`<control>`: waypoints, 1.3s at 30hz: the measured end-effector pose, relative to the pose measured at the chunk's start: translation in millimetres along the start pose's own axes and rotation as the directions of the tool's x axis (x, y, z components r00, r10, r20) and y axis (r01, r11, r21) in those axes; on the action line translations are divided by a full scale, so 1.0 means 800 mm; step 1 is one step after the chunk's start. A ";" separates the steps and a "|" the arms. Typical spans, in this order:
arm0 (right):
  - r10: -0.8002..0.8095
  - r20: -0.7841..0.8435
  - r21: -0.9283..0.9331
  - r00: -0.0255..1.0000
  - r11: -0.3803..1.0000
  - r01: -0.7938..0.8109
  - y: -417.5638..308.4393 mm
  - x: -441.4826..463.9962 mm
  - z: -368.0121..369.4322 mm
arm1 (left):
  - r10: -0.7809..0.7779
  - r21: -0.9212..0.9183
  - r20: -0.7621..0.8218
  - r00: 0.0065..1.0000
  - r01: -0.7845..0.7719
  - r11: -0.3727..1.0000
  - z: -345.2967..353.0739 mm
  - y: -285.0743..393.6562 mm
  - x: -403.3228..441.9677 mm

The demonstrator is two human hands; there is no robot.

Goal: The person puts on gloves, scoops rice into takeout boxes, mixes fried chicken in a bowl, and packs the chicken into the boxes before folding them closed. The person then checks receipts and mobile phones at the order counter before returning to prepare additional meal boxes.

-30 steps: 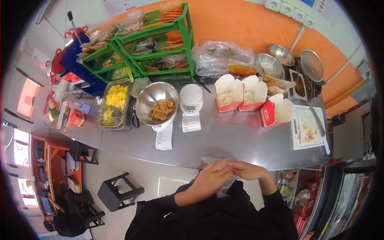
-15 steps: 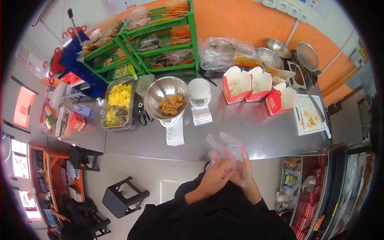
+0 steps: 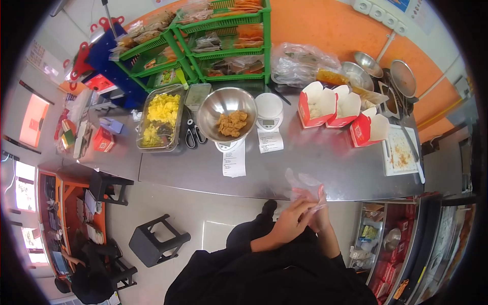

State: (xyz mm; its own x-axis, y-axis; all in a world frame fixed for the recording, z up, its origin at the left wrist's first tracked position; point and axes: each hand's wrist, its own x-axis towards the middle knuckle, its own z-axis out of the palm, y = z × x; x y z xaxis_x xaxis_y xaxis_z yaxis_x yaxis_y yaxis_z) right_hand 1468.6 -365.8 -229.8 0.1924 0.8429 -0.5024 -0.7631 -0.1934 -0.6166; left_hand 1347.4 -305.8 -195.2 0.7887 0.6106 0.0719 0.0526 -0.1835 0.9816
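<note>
Near the front edge of the steel table, a clear plastic glove [image 3: 304, 182] stands up from my two hands. My left hand [image 3: 290, 222] is closed, its fingers pinching the glove's lower part beside the right hand. Partly inside the glove is my right hand [image 3: 321, 216], with its fingers stretched upward; some of them are hidden behind the left fingers. Beyond my hands, a steel bowl [image 3: 211, 104] holding brown fried chicken pieces [image 3: 232, 123] rests on a white scale [image 3: 227, 145]. A second white scale [image 3: 269, 108] stands just right of the bowl.
Printed receipts [image 3: 234, 161] lie before the scales. Left of the bowl are scissors [image 3: 190, 137] and a tray of yellow food [image 3: 165, 109]. Open red-and-white boxes [image 3: 316, 109] stand at right, near a cutting board [image 3: 399, 152] with a knife [image 3: 420, 165]. Behind are green racks [image 3: 231, 51].
The view has shifted, so the table things appear farther right. My left hand has closed in against the right hand, and both hands with the glove appear slightly farther right.
</note>
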 end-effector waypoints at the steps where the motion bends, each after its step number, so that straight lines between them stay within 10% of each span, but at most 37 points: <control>1: -0.048 -0.004 -0.051 0.999 0.998 0.048 0.004 0.003 -0.006 | -0.019 -0.051 0.003 1.000 0.019 0.999 0.001 0.001 -0.001; 4: -0.187 -0.117 -0.101 0.975 0.979 0.176 -0.001 0.003 0.014 | -0.015 -0.029 0.067 0.998 0.017 0.999 -0.003 0.001 0.000; 10: 0.017 0.203 0.048 0.979 0.998 -0.028 0.010 0.018 0.001 | 0.012 -0.092 0.093 0.996 -0.003 0.996 0.001 0.011 -0.001; 16: -0.160 0.397 -0.075 0.904 0.976 0.205 0.014 0.040 -0.001 | 0.127 -0.156 -0.056 0.990 -0.135 0.978 -0.003 0.006 0.002; 21: -0.134 0.009 -0.198 0.991 0.971 0.133 -0.009 0.030 0.023 | 0.215 -0.025 0.061 0.975 -0.214 0.976 -0.008 0.002 -0.008; 24: -0.294 0.064 -0.612 0.954 0.744 0.270 -0.028 0.043 0.009 | 0.195 -0.008 0.180 0.964 -0.197 0.980 -0.017 0.001 -0.014; 27: -0.437 0.122 -0.488 0.891 0.756 0.437 -0.027 0.062 0.015 | 0.100 -0.079 0.263 0.960 -0.082 0.994 -0.030 -0.002 -0.012; 29: -0.512 0.068 -0.376 0.856 0.782 0.497 -0.026 0.084 0.019 | 0.068 -0.023 0.168 0.983 -0.065 0.998 -0.049 0.002 0.002; 35: -0.515 -0.061 -0.900 0.855 0.399 0.176 -0.037 0.189 0.007 | 0.049 0.437 -0.473 0.879 0.186 0.880 -0.072 -0.134 0.090; 39: -0.442 -0.080 -0.930 0.893 0.356 0.093 -0.027 0.246 -0.005 | -0.003 0.437 -0.458 0.889 0.228 0.870 -0.089 -0.179 0.133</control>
State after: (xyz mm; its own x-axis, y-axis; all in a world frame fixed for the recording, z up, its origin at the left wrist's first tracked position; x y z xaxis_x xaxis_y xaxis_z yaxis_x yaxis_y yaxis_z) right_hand 1525.7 -197.4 -317.7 0.5586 0.7984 -0.2246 0.3195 -0.4570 -0.8301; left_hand 1380.2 -159.7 -315.7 0.4200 0.8963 0.1422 0.4937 -0.3572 0.7929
